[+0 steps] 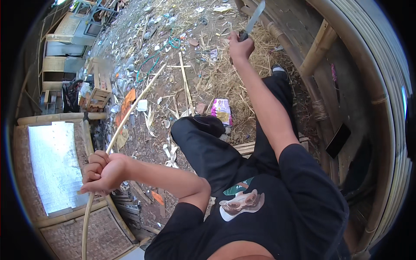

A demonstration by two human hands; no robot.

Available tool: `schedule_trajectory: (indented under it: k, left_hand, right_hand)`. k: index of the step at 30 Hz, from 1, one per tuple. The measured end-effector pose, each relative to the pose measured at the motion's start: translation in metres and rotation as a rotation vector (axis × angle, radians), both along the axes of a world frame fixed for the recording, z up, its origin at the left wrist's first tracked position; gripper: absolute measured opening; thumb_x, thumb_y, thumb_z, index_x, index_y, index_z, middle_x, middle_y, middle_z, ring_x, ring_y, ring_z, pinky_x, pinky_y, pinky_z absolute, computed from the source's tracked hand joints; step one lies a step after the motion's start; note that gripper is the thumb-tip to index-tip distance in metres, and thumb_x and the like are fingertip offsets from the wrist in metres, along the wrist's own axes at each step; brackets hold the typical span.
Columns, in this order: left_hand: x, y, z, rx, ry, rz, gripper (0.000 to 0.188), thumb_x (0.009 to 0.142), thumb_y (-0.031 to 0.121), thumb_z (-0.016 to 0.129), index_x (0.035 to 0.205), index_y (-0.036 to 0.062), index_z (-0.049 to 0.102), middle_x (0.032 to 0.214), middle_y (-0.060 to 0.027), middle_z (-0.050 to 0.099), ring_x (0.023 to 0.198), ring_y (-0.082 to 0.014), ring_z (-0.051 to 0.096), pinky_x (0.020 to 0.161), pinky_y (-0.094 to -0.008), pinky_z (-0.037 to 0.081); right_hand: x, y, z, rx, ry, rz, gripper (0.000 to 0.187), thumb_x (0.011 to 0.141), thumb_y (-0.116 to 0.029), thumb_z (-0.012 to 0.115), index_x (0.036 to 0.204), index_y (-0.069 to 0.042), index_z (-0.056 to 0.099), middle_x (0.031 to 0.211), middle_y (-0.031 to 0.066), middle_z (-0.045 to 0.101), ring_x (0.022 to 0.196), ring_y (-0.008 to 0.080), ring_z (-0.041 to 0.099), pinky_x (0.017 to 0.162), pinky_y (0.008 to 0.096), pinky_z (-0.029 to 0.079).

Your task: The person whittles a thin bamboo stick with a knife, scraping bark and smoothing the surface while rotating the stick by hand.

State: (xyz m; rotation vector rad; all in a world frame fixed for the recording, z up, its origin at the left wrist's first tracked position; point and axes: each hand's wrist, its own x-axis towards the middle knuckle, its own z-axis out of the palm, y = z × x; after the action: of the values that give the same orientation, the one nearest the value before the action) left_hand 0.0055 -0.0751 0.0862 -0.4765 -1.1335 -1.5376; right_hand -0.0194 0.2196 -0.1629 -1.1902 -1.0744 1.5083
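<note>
A long, pale bamboo strip (pixel 135 107) slants across the left side, and its lower end bends down toward the bottom edge. My left hand (pixel 103 171) is closed around it, fingers curled in, out to the left of my body. Far from it, at the upper right, my right hand (pixel 241 47) grips a knife (pixel 255 18) by its dark handle. The blade points up and away from me, well apart from the bamboo strip.
Litter and dry straw (pixel 264 47) cover the ground. A pink and white packet (pixel 222 112) lies by my foot. On the right are a bamboo frame (pixel 318 50) and a dark phone (pixel 338 141). Woven panels (pixel 86 229) and a wooden crate (pixel 100 82) stand at left.
</note>
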Motion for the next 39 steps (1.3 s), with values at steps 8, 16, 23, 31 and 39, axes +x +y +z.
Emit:
schedule_trajectory:
  k: [8,16,23,31,39]
  left_hand:
    - [-0.083,0.040,0.020,-0.569,-0.335,-0.538,0.047,0.099,0.041,0.039,0.063,0.0112,0.035,0.052,0.0039,0.027,0.041,-0.0053,0.024,0.037,-0.0247,0.016]
    - [-0.078,0.075,-0.081,-1.415,-1.128,-0.776,0.048,0.094,0.048,0.048,0.066,0.0092,0.046,0.051,0.0073,0.033,0.043,-0.0045,0.030,0.041,-0.0234,0.023]
    - [-0.027,0.071,-0.181,-0.996,-1.759,-1.310,0.041,0.097,0.045,0.041,0.072,0.0121,0.040,0.050,0.0090,0.023,0.038,-0.0030,0.019,0.034,-0.0218,0.012]
    - [0.011,0.044,-0.207,-0.821,-1.561,-1.382,0.042,0.097,0.041,0.044,0.103,0.0000,0.051,0.071,-0.0037,0.053,0.060,-0.0135,0.056,0.059,-0.0273,0.049]
    - [0.065,-0.021,-0.221,-0.904,-1.653,-1.295,0.031,0.098,0.033,0.047,0.096,0.0026,0.056,0.061,0.0014,0.046,0.043,-0.0064,0.044,0.040,-0.0198,0.035]
  right_hand:
    - [0.003,-0.020,-0.007,0.212,-0.032,0.510,0.041,0.067,-0.040,0.081,0.062,-0.005,0.061,0.059,0.0005,0.058,0.055,0.0117,0.053,0.055,0.0293,0.043]
    - [0.028,-0.045,0.031,-0.225,0.469,0.827,0.029,0.084,-0.030,0.069,0.075,-0.002,0.066,0.054,-0.0014,0.054,0.037,0.0037,0.038,0.036,0.0224,0.024]
    - [0.031,-0.055,0.014,-0.080,0.281,1.089,0.021,0.088,-0.021,0.064,0.093,-0.001,0.065,0.076,0.0020,0.066,0.039,0.0015,0.037,0.036,0.0203,0.024]
    - [0.026,-0.035,0.002,-0.242,0.236,0.942,0.019,0.086,-0.019,0.065,0.090,0.000,0.064,0.070,0.0049,0.065,0.041,0.0032,0.038,0.037,0.0213,0.024]
    - [0.030,-0.011,0.004,-0.039,0.015,0.741,0.026,0.086,-0.029,0.065,0.081,-0.004,0.066,0.067,0.0038,0.066,0.043,0.0058,0.044,0.041,0.0233,0.037]
